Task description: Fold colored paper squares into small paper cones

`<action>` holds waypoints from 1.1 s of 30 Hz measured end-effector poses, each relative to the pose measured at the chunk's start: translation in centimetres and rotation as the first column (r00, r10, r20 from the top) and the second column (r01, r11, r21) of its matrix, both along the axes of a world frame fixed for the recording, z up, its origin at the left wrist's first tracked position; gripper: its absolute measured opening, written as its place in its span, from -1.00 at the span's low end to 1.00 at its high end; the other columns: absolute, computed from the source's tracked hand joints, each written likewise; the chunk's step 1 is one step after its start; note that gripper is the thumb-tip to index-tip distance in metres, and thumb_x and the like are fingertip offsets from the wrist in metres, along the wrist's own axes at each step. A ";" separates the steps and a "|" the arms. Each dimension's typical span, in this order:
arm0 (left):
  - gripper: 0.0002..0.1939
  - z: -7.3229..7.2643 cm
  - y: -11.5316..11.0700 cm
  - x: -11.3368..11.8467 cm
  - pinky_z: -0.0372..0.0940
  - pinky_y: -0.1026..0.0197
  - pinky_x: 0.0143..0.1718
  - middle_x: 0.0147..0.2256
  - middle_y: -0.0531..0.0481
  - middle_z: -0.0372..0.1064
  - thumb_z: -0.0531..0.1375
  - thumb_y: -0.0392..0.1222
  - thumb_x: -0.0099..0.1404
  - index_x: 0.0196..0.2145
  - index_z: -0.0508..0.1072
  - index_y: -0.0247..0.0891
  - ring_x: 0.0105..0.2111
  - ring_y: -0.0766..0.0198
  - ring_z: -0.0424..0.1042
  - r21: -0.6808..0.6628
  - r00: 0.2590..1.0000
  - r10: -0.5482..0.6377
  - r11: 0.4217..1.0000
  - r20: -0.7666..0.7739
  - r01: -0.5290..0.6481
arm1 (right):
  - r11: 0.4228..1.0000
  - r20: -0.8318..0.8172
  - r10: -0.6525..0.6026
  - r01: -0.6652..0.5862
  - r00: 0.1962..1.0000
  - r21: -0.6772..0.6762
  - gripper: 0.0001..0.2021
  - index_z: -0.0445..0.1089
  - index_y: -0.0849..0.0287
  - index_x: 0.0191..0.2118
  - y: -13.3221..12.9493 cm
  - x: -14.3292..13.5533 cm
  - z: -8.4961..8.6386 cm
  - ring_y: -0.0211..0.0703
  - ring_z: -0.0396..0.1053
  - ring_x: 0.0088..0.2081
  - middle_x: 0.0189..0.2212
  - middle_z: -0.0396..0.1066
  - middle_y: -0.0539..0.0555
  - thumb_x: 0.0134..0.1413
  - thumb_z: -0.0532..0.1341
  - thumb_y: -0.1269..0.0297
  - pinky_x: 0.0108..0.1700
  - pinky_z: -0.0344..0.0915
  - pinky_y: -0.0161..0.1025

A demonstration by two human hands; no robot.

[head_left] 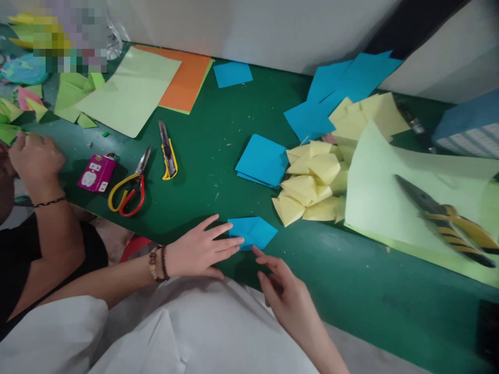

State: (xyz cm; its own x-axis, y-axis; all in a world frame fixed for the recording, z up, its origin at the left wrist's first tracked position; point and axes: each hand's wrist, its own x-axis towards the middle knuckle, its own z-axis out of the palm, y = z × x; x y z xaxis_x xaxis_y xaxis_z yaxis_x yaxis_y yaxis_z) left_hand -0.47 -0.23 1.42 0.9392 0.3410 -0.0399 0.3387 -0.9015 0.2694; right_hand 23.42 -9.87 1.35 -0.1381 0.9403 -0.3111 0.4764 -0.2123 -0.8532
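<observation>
A folded piece of blue paper (255, 232) lies flat near the front edge of the green table, one end coming to a point on the right. My left hand (202, 249) is spread, its fingertips resting on the paper's left side. At the paper's lower edge, the index fingertip of my right hand (278, 280) touches or nearly touches it. The thumb of that hand stands apart from the index finger, and the other fingers are curled. Just beyond lies a small stack of blue sheets (262, 158), beside a heap of folded yellow paper pieces (312, 182).
Left of me are scissors (134, 182), a yellow cutter knife (167, 153) and a purple power socket block (96, 173). A co-worker's hand (37, 156) rests at the far left. Large scissors (448, 221) lie on green sheets (374, 182) at right. More blue sheets (343, 83) lie behind.
</observation>
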 end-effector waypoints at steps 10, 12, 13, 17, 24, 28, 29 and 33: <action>-0.39 -0.3 0.3 -0.2 -0.10 -0.22 0.28 0.27 -0.01 0.14 0.05 0.25 0.34 0.17 0.33 -0.21 0.24 -0.05 0.10 -0.038 1.000 -0.010 0.999 -0.007 0.010 | 0.871 0.359 -0.161 -0.039 0.919 0.490 -0.95 0.37 0.12 -0.24 0.8 0.6 -0.9 -0.25 0.48 -0.37 -0.28 0.53 0.08 0.23 0.16 0.33 -0.38 0.38 -0.35; -0.39 -0.3 0.4 -0.2 -0.10 -0.20 0.28 0.27 -0.02 0.16 0.06 0.24 0.34 0.17 0.33 -0.20 0.24 -0.04 0.10 -0.044 1.000 -0.006 0.999 -0.008 0.005 | 0.824 0.455 -0.187 -0.113 0.871 0.555 -0.94 0.40 0.14 -0.26 1.6 0.0 -1.4 -0.25 0.46 -0.38 -0.39 0.48 0.05 0.23 0.17 0.34 -0.36 0.34 -0.34; -0.40 -0.3 0.4 -0.2 -0.09 -0.20 0.28 0.26 -0.02 0.16 0.06 0.24 0.34 0.16 0.33 -0.20 0.24 -0.04 0.10 -0.050 1.000 -0.004 0.999 -0.007 0.004 | 0.814 0.502 -0.198 -0.144 0.842 0.563 -0.93 0.40 0.15 -0.27 1.9 -0.1 -1.6 -0.26 0.43 -0.42 -0.42 0.46 0.03 0.23 0.18 0.34 -0.38 0.31 -0.34; -0.39 -0.3 0.5 -0.2 -0.14 -0.18 0.30 0.27 0.00 0.15 0.06 0.23 0.35 0.18 0.31 -0.20 0.25 -0.02 0.08 -0.085 1.000 -0.001 0.996 -0.003 0.000 | 0.784 0.603 -0.186 -0.253 0.776 0.567 -0.87 0.42 0.16 -0.35 2.4 -0.5 -2.4 -0.29 0.30 -0.52 -0.53 0.36 -0.01 0.24 0.16 0.35 -0.43 0.19 -0.31; -0.21 -0.4 0.4 -0.3 -0.17 -0.18 0.30 0.21 -0.12 0.25 0.09 0.25 0.31 0.33 0.02 -0.22 0.27 -0.02 0.06 -0.180 0.999 0.046 0.983 0.017 -0.043 | 0.750 0.575 -0.113 -0.310 0.810 0.584 -0.76 0.40 0.16 -0.42 2.4 -2.1 -2.8 -0.27 0.21 -0.52 -0.58 0.29 -0.03 0.28 0.09 0.36 -0.43 0.09 -0.27; -0.16 -0.5 0.4 -0.3 -0.13 -0.17 0.29 0.17 -0.18 0.30 0.10 0.26 0.30 0.33 0.00 -0.30 0.26 -0.03 0.08 -0.217 0.997 0.070 0.974 0.022 -0.064 | 0.730 0.542 -0.059 -0.334 0.838 0.596 -0.75 0.40 0.18 -0.41 2.5 -3.3 -3.1 -0.27 0.21 -0.51 -0.58 0.29 -0.02 0.29 0.08 0.37 -0.44 0.07 -0.26; -0.16 -0.6 0.4 -0.3 -0.13 -0.17 0.29 0.17 -0.19 0.30 0.11 0.25 0.30 0.33 -0.01 -0.30 0.26 -0.04 0.09 -0.219 0.997 0.071 0.974 0.024 -0.064 | 0.727 0.534 -0.045 -0.339 0.844 0.597 -0.75 0.39 0.18 -0.41 2.5 -3.6 -3.1 -0.27 0.20 -0.52 -0.58 0.28 -0.02 0.29 0.07 0.38 -0.44 0.07 -0.26; -0.18 -0.7 0.5 -0.4 -0.13 -0.17 0.28 0.15 -0.19 0.31 0.12 0.23 0.31 0.33 -0.01 -0.29 0.26 -0.03 0.11 -0.221 0.997 0.074 0.973 0.031 -0.066 | 0.703 0.482 0.030 -0.361 0.876 0.612 -0.73 0.40 0.16 -0.43 2.3 -4.7 -3.2 -0.27 0.21 -0.54 -0.60 0.28 -0.02 0.28 0.06 0.40 -0.46 0.08 -0.25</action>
State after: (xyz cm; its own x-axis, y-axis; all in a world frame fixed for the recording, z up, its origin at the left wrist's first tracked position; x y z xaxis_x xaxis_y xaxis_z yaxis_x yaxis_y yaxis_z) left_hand -0.87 0.22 0.76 0.9157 0.3928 -0.0851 0.3841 -0.7930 0.4728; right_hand 18.75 -7.62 -1.86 -0.3610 0.8781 0.3141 0.7671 0.4711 -0.4354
